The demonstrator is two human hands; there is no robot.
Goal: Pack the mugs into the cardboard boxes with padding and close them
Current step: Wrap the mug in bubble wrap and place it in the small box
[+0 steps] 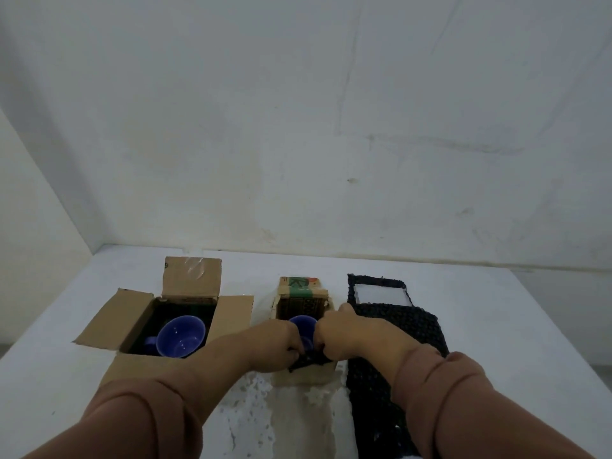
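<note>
Two open cardboard boxes stand on the white table. The larger left box [139,313] has its flaps spread out and holds a blue mug [180,336] lying tilted on dark padding. The smaller box [299,301] in the middle holds a second blue mug [303,324], partly hidden by my hands. My left hand [281,342] and my right hand [341,332] meet at the near edge of this small box, both pinching a piece of dark padding [306,359] there.
A long strip of dark knitted padding [397,329] lies to the right of the small box, with a white rectangle [381,294] showing at its far end. A white wall rises behind the table [496,326]. A worn patch marks the table's near middle.
</note>
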